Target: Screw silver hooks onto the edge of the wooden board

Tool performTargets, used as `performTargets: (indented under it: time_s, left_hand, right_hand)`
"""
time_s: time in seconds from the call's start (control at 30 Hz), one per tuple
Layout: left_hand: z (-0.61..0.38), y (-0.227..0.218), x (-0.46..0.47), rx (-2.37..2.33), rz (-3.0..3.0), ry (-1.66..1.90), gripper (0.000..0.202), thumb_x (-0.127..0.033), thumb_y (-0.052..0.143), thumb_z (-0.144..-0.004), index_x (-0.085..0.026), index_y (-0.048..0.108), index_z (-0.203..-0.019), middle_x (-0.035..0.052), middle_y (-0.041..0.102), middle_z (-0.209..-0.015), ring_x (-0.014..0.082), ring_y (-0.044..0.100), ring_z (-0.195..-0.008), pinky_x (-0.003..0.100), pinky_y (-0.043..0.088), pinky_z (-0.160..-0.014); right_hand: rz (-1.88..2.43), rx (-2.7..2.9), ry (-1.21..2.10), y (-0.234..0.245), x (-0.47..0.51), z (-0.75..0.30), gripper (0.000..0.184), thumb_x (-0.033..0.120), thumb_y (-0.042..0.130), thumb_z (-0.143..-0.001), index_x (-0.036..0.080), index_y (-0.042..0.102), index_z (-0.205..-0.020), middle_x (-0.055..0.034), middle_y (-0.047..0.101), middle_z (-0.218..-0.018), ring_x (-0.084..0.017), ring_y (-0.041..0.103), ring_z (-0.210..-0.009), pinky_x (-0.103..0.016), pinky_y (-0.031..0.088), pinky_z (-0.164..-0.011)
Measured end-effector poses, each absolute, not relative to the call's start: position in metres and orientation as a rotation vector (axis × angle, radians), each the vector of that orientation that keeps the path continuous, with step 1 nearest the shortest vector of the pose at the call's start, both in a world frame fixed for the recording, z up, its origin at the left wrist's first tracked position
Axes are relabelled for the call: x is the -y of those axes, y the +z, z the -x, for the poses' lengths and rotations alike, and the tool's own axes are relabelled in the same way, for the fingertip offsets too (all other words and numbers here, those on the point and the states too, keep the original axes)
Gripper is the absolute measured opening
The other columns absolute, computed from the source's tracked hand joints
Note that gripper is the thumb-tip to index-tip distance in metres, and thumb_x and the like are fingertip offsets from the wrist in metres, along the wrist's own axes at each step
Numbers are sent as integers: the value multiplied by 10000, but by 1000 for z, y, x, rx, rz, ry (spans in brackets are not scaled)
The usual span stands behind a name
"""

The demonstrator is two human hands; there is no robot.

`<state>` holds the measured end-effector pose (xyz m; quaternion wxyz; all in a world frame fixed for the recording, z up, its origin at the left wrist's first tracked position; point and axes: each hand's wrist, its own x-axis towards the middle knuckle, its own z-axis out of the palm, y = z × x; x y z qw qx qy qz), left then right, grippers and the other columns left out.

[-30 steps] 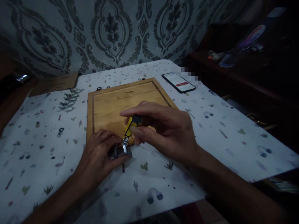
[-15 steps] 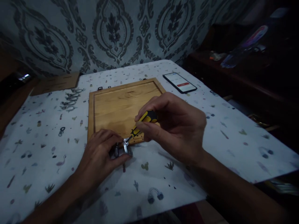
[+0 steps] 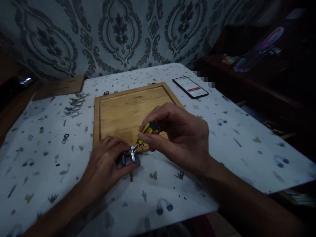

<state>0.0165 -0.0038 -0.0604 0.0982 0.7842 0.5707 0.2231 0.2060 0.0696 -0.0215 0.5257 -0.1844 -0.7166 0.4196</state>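
My left hand [image 3: 105, 164] rests on the patterned table cover and pinches a small metal clamp-like part [image 3: 129, 159] at the near edge of the wooden board [image 3: 118, 112]. My right hand [image 3: 177, 138] is closed round a yellow-and-black screwdriver [image 3: 148, 130], held slanting down to the left. The screwdriver's tip meets the top of the metal part. What the part is exactly I cannot make out in the dim light.
A phone [image 3: 190, 87] with a lit screen lies at the back right of the table. Several small metal pieces [image 3: 74, 105] lie left of the board, and a loose one [image 3: 65, 138] nearer. A cardboard sheet [image 3: 59, 87] sits back left. Dark furniture stands right.
My right hand swung the screwdriver handle out to the right, then partway back toward the left. My left hand and the metal part stayed in place.
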Motion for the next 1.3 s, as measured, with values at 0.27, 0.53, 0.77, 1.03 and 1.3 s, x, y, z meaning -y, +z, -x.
performTargets:
  time_s: [0.27, 0.53, 0.77, 1.03, 1.3]
  left_hand:
    - [-16, -61, 3, -1638, -2342, 755, 273, -430, 720, -794, -236, 657, -975, 21, 654, -907, 240, 581, -866, 385, 451, -730]
    - [-18, -60, 4, -1672, -2314, 673, 264, -436, 710, -806, -237, 647, -968, 10, 612, -865, 231, 554, -849, 381, 423, -731]
    - [-18, -58, 4, -1680, -2279, 646, 325, -471, 721, -785, -209, 669, -971, 38, 636, -913, 248, 554, -878, 402, 421, -759]
    - [-19, -55, 6, -1718, -2256, 574, 307, -439, 739, -777, -211, 672, -971, 31, 634, -959, 246, 542, -917, 414, 413, -814]
    - [-18, -57, 10, -1721, -2304, 561, 290, -447, 691, -820, -196, 639, -955, 45, 633, -981, 258, 537, -941, 443, 405, -845]
  right_hand:
    - [384, 1805, 991, -21, -71, -209, 162, 170, 732, -808, 195, 638, -938, -2, 649, -875, -114, 625, -741, -244, 534, -622]
    - [231, 1927, 1015, -15, -76, -213, 171, 135, 654, -868, 179, 676, -1031, -22, 684, -906, -119, 631, -777, -248, 531, -644]
    - [348, 1818, 1122, -18, -72, -210, 158, 215, 756, -794, 187, 616, -862, -13, 666, -815, -134, 646, -713, -225, 504, -544]
    - [417, 1939, 1141, -12, -67, -222, 243, 217, 622, -906, 198, 651, -1147, -73, 688, -1014, -141, 682, -797, -243, 567, -628]
    - [502, 2006, 885, -13, -60, -224, 233, 168, 726, -819, 227, 685, -1040, -53, 724, -889, -186, 692, -806, -291, 569, -644]
